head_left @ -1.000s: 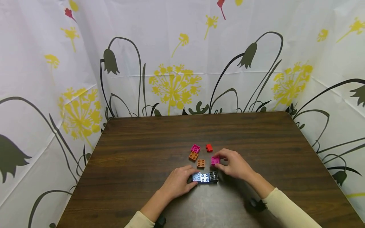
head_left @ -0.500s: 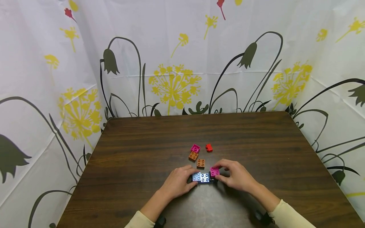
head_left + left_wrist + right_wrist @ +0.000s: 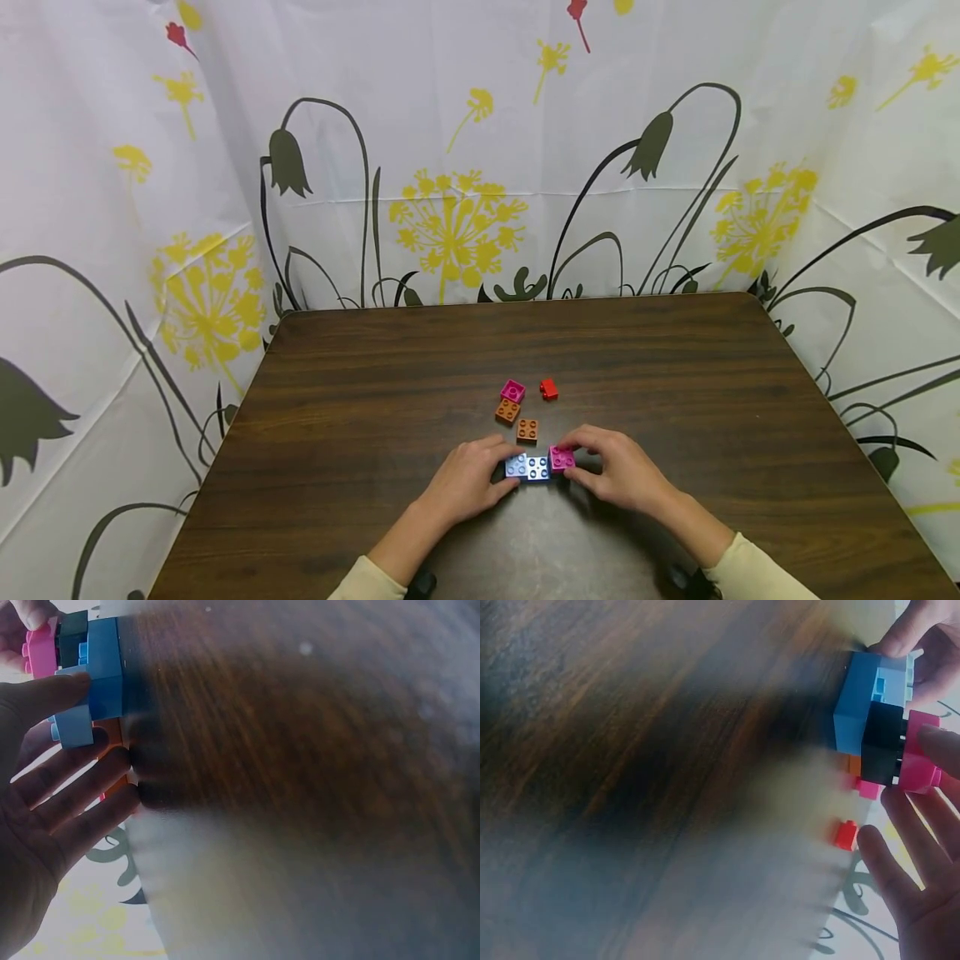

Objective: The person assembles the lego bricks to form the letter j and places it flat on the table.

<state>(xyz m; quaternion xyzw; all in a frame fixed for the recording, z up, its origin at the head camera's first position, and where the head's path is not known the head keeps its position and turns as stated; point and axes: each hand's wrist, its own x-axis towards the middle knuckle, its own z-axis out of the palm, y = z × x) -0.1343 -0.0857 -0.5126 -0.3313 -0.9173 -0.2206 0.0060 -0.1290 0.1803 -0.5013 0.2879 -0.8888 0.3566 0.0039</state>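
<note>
My left hand point(image 3: 467, 477) pinches a light blue toy building brick point(image 3: 516, 466) between thumb and fingers. That brick sits on one end of a longer blue brick point(image 3: 855, 705), whose bare studs show in the middle. A black brick point(image 3: 883, 742) stands on the blue brick's other end. Over the black brick, my right hand point(image 3: 618, 471) pinches a pink brick point(image 3: 562, 459). In the right wrist view, black studs show in a narrow gap beneath the pink brick point(image 3: 919, 754); whether they are joined I cannot tell.
Behind the stack lie two orange bricks point(image 3: 527, 430), one touching a second pink brick point(image 3: 513, 391) that lies tipped with its hollow side showing. A small red brick point(image 3: 549, 389) lies on its side farther right. The brown table point(image 3: 375, 358) ends at a flowered curtain point(image 3: 450, 125).
My right hand has brought the pink brick from behind the stack toward me and lowered it over the black brick. The left hand has stayed on the light blue brick.
</note>
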